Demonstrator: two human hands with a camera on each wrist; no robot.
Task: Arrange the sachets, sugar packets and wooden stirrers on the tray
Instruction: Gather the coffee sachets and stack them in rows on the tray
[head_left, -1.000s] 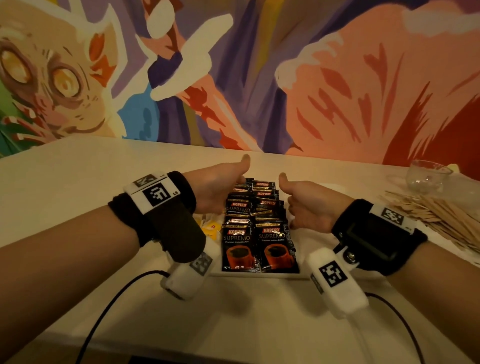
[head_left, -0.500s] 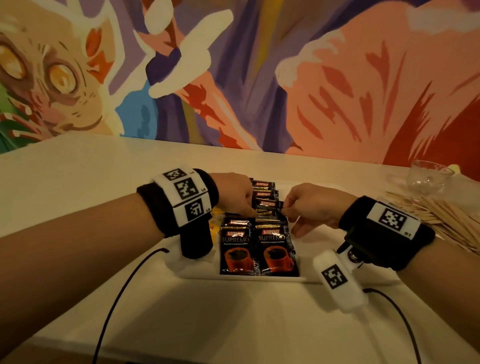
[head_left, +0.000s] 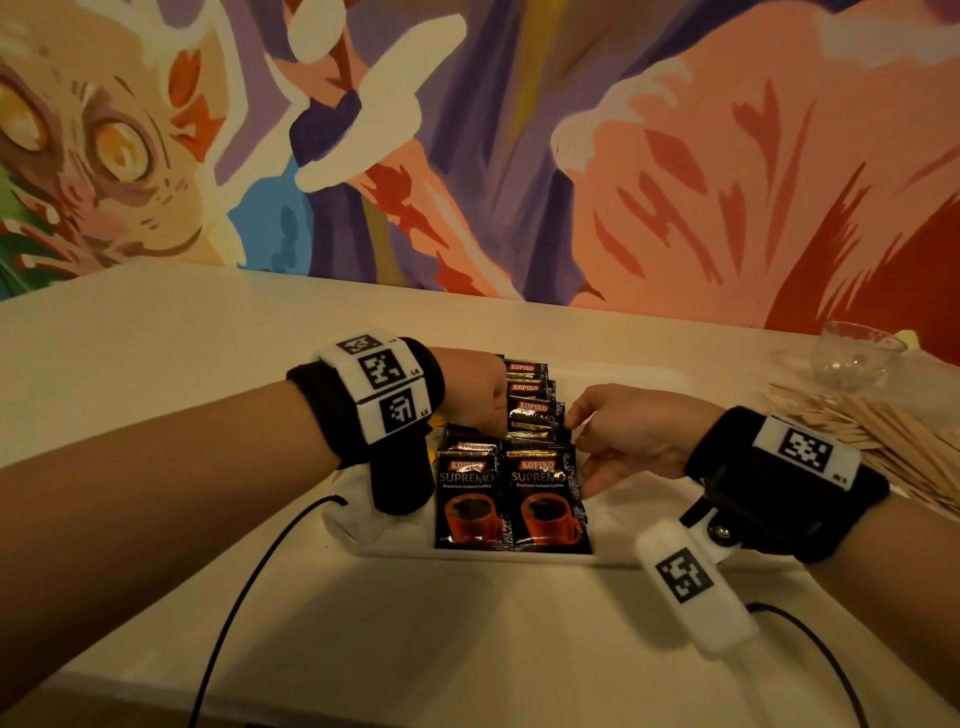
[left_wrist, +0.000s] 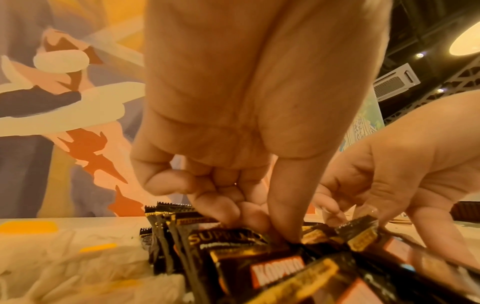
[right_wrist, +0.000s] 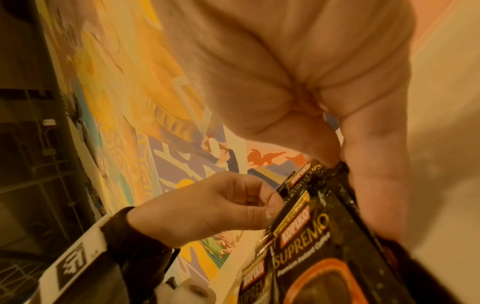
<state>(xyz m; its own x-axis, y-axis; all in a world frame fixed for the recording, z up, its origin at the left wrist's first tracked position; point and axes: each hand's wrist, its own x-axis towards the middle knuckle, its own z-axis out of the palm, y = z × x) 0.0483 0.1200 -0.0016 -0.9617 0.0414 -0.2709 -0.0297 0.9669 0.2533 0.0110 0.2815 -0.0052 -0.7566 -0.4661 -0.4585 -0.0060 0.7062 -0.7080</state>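
Both hands work the coffee sachets (head_left: 511, 499), overlapped in two rows on the white tray (head_left: 613, 556) near the counter's front edge. Left hand (head_left: 475, 389) fingers (left_wrist: 283, 205) curl, pinching one sachet; right hand (head_left: 623, 431) fingers (right_wrist: 374, 185) pinch another. Wooden stirrers (head_left: 872, 436) lie at the right edge.

Counts, head view:
- hands: 2, left (head_left: 475, 397) + right (head_left: 626, 434)
- tray (head_left: 613, 525): 1
- coffee sachets (head_left: 511, 499): 2 overlapping rows; total unclear, rear ones partly covered
- wooden stirrers (head_left: 883, 441): 1 loose pile, too many to count
- glass cup (head_left: 857, 356): 1
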